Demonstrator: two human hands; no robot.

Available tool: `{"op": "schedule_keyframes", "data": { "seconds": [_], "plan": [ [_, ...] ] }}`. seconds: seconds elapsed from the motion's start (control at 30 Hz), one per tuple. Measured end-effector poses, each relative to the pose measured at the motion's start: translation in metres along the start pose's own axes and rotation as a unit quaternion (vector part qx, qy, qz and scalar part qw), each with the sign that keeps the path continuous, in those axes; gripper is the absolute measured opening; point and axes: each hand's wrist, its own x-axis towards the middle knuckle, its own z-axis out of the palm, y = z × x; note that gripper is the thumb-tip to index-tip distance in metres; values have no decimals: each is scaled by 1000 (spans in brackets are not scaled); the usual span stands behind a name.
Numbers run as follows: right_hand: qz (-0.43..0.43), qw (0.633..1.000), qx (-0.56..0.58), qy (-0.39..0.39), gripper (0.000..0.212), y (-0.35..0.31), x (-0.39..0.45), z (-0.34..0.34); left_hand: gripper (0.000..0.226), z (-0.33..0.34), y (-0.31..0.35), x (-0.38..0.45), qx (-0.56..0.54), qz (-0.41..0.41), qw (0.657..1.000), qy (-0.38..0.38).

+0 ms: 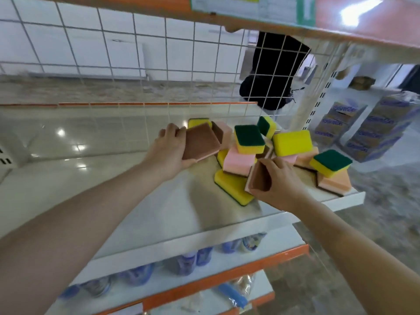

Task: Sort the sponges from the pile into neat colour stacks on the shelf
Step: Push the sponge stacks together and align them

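White shelf [159,208] holds the pile [268,153]; left hand [168,153] and right hand [279,183] each have fingers clamped on 1 pink sponge, likely pairing them for a stack.

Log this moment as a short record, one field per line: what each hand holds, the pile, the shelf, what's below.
left hand: left hand grips a pink sponge, brown scouring side up, left of the pile
right hand: right hand holds a second pink sponge at the pile's front edge
pile: unsorted pile of yellow-green and pink-brown sponges, tumbled at the shelf's right end
stacks: none visible yet
shelf: white shelf, wire grid behind
below: blue bottles on the lower shelf, blurred
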Motion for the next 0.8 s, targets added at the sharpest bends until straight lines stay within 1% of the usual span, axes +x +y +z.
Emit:
{"op": "schedule_keyframes", "data": {
  "seconds": [0.1, 0.17, 0.37, 0.47, 0.57, 0.8],
  "plan": [
    [-23, 999, 16, 25, 79, -17, -7, 0, 80, -5, -11, -23, -2, -13, 1000, -3],
    [-49, 998, 19, 25, 76, -29, -8, 3, 80, -10, -19, -37, 0, -26, 1000, -4],
    [-101, 994, 17, -25, 82, -71, -3, 10, 82, -25, -49, -74, -14, -75, 997, -7],
    [-114, 992, 17, -47, 79, -98, 2, 15, 85, -33, -68, -94, -17, -101, 995, -11],
    [-141, 988, 16, -52, 77, -129, 4, 22, 88, -41, -92, -114, -16, -124, 992, -17],
    [-170, 981, 48, -81, 73, -208, 0, 37, 82, -63, -146, -162, -1, -159, 986, -49]
  ]
}}
